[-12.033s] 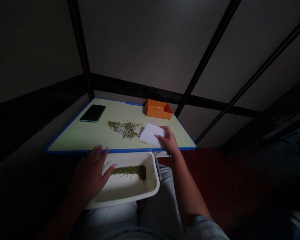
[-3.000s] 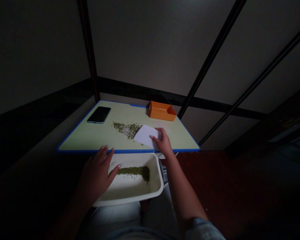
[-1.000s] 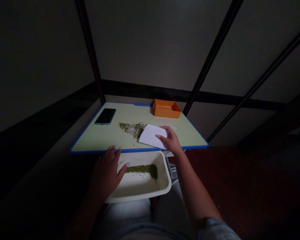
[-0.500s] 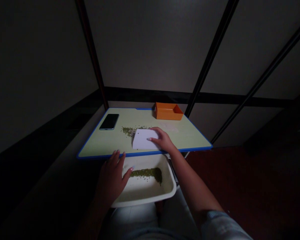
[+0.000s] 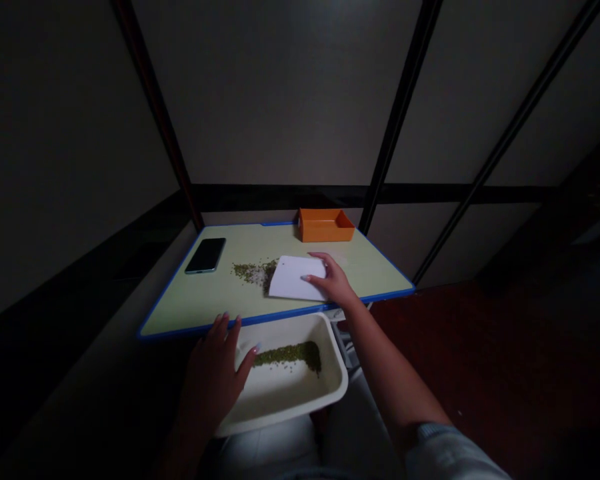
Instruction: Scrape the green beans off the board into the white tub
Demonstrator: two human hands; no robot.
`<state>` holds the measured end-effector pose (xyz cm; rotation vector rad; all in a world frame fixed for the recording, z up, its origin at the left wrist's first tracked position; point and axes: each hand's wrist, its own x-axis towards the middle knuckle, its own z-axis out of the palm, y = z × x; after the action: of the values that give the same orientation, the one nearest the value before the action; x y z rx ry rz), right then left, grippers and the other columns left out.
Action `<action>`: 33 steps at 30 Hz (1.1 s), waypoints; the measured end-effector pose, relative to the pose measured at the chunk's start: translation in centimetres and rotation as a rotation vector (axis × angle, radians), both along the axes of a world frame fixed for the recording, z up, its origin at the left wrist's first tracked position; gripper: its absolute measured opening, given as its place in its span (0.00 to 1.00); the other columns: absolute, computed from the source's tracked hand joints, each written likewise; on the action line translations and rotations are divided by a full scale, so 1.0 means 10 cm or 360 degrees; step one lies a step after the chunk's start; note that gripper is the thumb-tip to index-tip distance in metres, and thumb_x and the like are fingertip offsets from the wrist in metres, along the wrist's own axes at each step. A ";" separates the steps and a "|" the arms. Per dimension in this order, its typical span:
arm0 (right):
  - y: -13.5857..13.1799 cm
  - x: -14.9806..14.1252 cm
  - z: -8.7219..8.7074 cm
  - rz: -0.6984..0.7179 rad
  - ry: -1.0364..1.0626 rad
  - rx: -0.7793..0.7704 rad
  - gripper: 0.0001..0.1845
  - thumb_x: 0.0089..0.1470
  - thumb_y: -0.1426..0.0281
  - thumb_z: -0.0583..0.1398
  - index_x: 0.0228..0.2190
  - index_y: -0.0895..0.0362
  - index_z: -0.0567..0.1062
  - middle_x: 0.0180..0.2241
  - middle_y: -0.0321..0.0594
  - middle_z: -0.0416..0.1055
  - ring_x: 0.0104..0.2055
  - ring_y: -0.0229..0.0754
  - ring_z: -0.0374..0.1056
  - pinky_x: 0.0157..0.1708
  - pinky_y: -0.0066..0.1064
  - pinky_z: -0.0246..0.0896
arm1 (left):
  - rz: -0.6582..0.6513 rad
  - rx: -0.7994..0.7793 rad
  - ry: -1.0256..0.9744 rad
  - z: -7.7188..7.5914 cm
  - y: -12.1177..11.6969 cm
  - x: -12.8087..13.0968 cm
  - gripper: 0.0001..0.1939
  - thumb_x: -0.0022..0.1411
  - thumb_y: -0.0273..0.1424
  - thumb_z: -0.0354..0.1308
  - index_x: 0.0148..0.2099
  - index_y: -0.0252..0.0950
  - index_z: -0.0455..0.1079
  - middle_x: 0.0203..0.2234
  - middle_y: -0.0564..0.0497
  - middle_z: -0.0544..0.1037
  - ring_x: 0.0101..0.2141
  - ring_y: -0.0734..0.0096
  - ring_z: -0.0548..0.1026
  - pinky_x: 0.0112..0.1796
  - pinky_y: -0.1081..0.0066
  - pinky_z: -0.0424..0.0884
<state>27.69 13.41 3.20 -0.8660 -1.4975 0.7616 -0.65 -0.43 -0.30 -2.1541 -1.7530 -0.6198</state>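
A flat white scraper (image 5: 296, 278) with a small hole in one corner is pinched in my right hand (image 5: 334, 280), thumb on top. Its left edge touches a scatter of small green beans (image 5: 245, 272) mixed with paler and darker bits on the pale green tabletop (image 5: 195, 300). Below the table's front edge is a white plastic tub (image 5: 280, 407), holding a band of green beans (image 5: 290, 354). My left hand (image 5: 216, 367) lies over the tub's left side, fingers spread towards the table edge and thumb stretched over the inside. The tub's left rim is hidden beneath it.
On the table's left side lies a dark-screened phone (image 5: 207, 255). An orange open box (image 5: 326, 227) stands at the back right. Blue trim (image 5: 280, 315) edges the table, and a panelled wall (image 5: 280, 100) rises behind it.
My right hand has shifted the scraper slightly rightwards across the table, uncovering more of the scatter at its left. The left hand keeps its place at the tub. The whole view has turned slightly.
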 end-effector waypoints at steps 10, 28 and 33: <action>-0.01 0.85 -0.07 -0.0695 0.0158 -0.0191 0.30 0.35 0.57 0.71 0.40 0.54 0.72 0.38 0.40 0.76 0.38 0.45 0.69 0.37 0.36 0.67 | -0.0088 0.0101 0.0040 -0.11 0.11 -0.12 0.30 0.66 0.47 0.45 0.61 0.33 0.63 0.61 0.31 0.69 0.63 0.46 0.67 0.55 0.48 0.69; -0.13 0.79 -0.05 -0.0377 -0.0265 -0.0135 0.25 0.39 0.61 0.70 0.40 0.54 0.74 0.39 0.38 0.76 0.41 0.46 0.69 0.43 0.36 0.64 | -0.0046 0.0024 0.0076 -0.07 0.10 -0.12 0.32 0.67 0.47 0.42 0.61 0.29 0.64 0.62 0.29 0.68 0.63 0.45 0.67 0.55 0.47 0.67; -0.11 0.79 -0.10 -0.0514 -0.0333 -0.0147 0.25 0.40 0.60 0.69 0.41 0.53 0.73 0.38 0.39 0.75 0.41 0.48 0.69 0.41 0.37 0.64 | -0.0041 0.0049 0.0082 -0.07 0.11 -0.11 0.33 0.66 0.48 0.42 0.61 0.30 0.65 0.61 0.31 0.69 0.62 0.47 0.67 0.55 0.49 0.68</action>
<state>35.54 12.31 2.24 -1.2533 -1.4623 0.5159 -1.79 0.63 -1.03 -2.1555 -1.6809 -0.5881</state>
